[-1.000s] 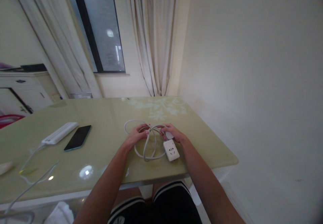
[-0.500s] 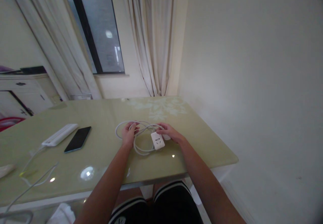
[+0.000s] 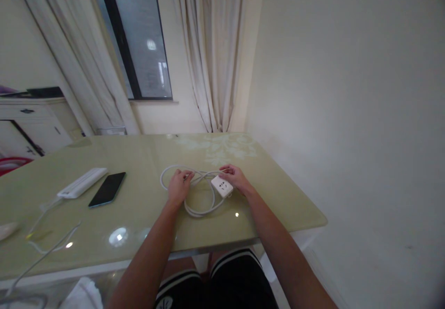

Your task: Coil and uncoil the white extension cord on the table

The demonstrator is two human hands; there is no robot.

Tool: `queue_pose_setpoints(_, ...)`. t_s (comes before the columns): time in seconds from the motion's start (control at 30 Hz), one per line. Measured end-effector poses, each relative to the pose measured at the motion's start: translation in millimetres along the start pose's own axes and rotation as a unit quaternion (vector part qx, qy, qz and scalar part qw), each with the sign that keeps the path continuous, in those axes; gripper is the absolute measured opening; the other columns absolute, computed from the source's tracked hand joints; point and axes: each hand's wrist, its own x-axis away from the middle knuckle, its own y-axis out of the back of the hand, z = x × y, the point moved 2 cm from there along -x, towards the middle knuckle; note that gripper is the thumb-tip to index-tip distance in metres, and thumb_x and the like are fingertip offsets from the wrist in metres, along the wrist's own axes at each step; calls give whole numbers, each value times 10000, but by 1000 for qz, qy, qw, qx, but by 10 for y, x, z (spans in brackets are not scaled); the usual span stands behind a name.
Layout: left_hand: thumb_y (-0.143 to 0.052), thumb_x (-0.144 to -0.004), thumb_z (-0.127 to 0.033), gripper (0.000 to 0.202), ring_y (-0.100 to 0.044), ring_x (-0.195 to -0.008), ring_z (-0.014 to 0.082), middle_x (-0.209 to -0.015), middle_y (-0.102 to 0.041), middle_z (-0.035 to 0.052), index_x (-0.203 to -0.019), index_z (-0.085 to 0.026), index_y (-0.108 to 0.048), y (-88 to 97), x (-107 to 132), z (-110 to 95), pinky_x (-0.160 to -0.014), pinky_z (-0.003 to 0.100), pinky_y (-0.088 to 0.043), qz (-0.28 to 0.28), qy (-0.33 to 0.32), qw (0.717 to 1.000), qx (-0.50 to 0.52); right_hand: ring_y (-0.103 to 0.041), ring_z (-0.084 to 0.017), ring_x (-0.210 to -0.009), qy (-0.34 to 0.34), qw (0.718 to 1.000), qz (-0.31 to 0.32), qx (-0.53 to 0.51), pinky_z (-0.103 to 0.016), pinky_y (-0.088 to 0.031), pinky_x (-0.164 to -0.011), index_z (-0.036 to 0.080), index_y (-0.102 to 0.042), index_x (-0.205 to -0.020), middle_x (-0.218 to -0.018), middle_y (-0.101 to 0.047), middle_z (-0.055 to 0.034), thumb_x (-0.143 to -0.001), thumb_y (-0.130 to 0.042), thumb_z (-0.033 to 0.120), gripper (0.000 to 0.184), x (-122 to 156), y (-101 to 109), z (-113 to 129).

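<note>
A white socket block [image 3: 223, 186] with a coiled white cable [image 3: 198, 210] lies on the pale green glass table [image 3: 146, 216] in front of me. My left hand [image 3: 178, 187] is curled over the coil's left side, fingers closed on the cable. On the block's far right side rests my right hand [image 3: 236, 178], its fingers closed around the block. The cable loops lie between and in front of both hands.
A black phone [image 3: 107, 189] and a white power strip [image 3: 82, 183] with its own cord [image 3: 52, 246] lie on the table's left half. Curtains and a window stand behind. A white wall runs along the right, close to the table's edge.
The socket block has been moved away from me, from the near right of the coil up to my right hand. My left hand shifted left along the cable, and the coil spread wider.
</note>
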Motion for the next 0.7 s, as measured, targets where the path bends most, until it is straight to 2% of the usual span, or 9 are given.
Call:
queue_pose_setpoints(0.1,-510,-962,-397,335,-648,-841,239,-974,-648,114,-1002,-173,-755,77,18,-32,-765,345,-479,-51,44,997,-31,-673,-159,-706,-22,999,32,-3,-240,-500,-591,168,-660,-1103,-893,-731,-63,-638,-874,445,583,13,-8,3)
queue_pose_setpoints(0.17,-502,-966,-376,324,-646,-846,244,-1009,-652,125,-1027,-171,-746,114,33,-42,-765,349,-476,-79,73,993,-47,-665,-153,-714,-30,998,47,11,-232,-492,-584,178,-658,-1152,-943,-730,-63,-616,-889,414,630,24,-24,4)
queue_pose_setpoints(0.27,-472,-982,-356,352,-646,-871,256,-1066,-644,146,-1155,-181,-723,117,48,-44,-781,365,-481,-74,81,991,-80,-647,-145,-708,-20,999,21,39,-228,-484,-578,170,-681,-1123,-955,-724,-62,-595,-897,384,610,23,-40,2)
queue_pose_setpoints(0.4,-439,-971,-211,406,-622,-1072,307,-1202,-638,185,-1314,-175,-652,53,42,-18,-911,419,-478,-23,24,989,-147,-632,-144,-682,3,998,-31,58,-226,-464,-561,145,-711,-1049,-870,-720,-57,-638,-857,424,518,2,-38,-1)
queue_pose_setpoints(0.5,-425,-919,-80,493,-584,-1194,312,-1305,-636,183,-1372,-170,-598,-19,26,2,-997,442,-448,24,-28,985,-167,-624,-135,-659,17,997,-43,65,-216,-447,-543,137,-718,-1026,-835,-719,-53,-657,-843,442,495,1,-16,6)
queue_pose_setpoints(0.6,-409,-941,-98,470,-586,-1203,294,-1296,-659,171,-1378,-156,-573,-87,16,-6,-1024,428,-436,65,-74,984,-147,-624,-128,-653,26,998,-30,54,-211,-453,-547,137,-720,-1013,-821,-719,-44,-637,-861,440,503,13,3,13)
queue_pose_setpoints(0.7,-451,-973,-197,386,-594,-1169,290,-1274,-659,169,-1321,-159,-615,-106,13,-32,-1015,409,-442,65,-100,986,-119,-633,-133,-658,22,999,-30,38,-214,-464,-551,145,-715,-1013,-824,-727,-46,-635,-863,449,507,19,9,12)
